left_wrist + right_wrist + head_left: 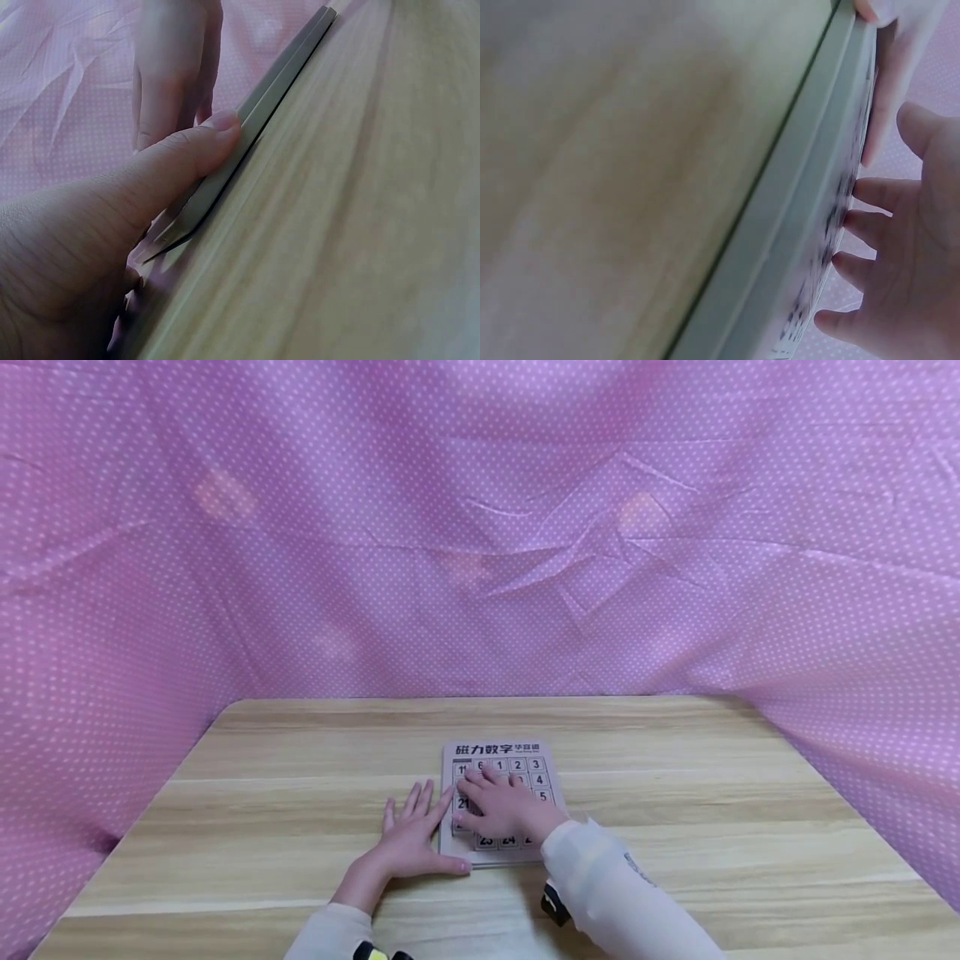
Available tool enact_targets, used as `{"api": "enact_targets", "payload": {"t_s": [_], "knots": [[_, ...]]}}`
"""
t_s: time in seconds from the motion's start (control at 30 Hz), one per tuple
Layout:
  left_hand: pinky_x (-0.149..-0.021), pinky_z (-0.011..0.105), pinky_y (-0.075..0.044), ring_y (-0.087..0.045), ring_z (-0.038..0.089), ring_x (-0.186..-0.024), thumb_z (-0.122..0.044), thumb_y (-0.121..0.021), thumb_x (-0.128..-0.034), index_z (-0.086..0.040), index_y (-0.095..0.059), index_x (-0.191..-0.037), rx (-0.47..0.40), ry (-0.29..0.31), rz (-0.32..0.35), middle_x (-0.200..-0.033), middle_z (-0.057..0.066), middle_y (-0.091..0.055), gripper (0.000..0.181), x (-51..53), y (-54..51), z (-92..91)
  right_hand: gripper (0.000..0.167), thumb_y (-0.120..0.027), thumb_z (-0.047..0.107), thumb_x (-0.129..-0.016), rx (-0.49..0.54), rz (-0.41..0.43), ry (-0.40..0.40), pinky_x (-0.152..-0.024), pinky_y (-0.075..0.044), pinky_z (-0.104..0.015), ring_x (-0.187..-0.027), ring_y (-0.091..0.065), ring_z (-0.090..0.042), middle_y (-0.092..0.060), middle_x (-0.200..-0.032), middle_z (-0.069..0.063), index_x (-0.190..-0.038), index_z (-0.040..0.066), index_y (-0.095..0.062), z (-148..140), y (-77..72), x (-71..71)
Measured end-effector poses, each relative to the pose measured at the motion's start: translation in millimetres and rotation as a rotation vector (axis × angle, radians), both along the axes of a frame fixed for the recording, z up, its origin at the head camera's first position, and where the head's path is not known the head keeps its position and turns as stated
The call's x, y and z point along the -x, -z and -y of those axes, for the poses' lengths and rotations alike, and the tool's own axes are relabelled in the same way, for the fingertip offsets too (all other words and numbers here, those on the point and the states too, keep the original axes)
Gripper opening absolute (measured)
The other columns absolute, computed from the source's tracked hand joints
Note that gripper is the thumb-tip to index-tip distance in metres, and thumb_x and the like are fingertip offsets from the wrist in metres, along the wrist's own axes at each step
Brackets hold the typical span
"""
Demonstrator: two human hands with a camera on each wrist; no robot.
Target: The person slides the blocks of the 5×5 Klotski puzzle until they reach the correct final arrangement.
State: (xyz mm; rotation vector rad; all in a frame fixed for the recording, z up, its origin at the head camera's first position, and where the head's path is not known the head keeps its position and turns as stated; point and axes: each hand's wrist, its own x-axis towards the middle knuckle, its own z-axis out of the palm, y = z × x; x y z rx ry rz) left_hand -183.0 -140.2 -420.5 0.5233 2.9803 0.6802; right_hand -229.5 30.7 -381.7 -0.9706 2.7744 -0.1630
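Observation:
A grey sliding number puzzle (491,857) lies flat on the table, with Chinese lettering along its top and rows of numbered tiles (536,764). My left hand (408,846) is at its lower left corner, fingers spread. The left thumb touches the near edge of the puzzle, and the index finger reaches its left side. Over the middle tiles lies my right hand (506,807), covering several of them. In the right wrist view its fingertips (844,264) touch the tile face, fingers spread and thumb apart.
The light wooden table (675,777) extends around the puzzle on all sides. Pink dotted cloth (480,527) hangs behind the table and along both sides. A dark device (555,906) sits at the right wrist, below the pale sleeve (615,877).

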Motion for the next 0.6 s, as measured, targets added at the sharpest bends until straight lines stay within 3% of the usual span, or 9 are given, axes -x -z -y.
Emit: {"api": "enact_targets", "payload": {"t_s": [0.6], "knots": [[-0.094, 0.056, 0.008, 0.001, 0.033, -0.127, -0.073, -0.056, -0.0531, -0.018, -0.019, -0.139, 0.004, -0.003, -0.003, -0.141, 0.019, -0.008, 0.109, 2.5, 2.6, 1.1, 0.062, -0.028, 0.056, -0.086, -0.033, -0.026, -0.057, -0.097, -0.012, -0.053, -0.127, -0.012, -0.025, -0.018, -0.141, -0.001, -0.137, 0.019, -0.026, -6.3, -1.3, -18.7]]}}
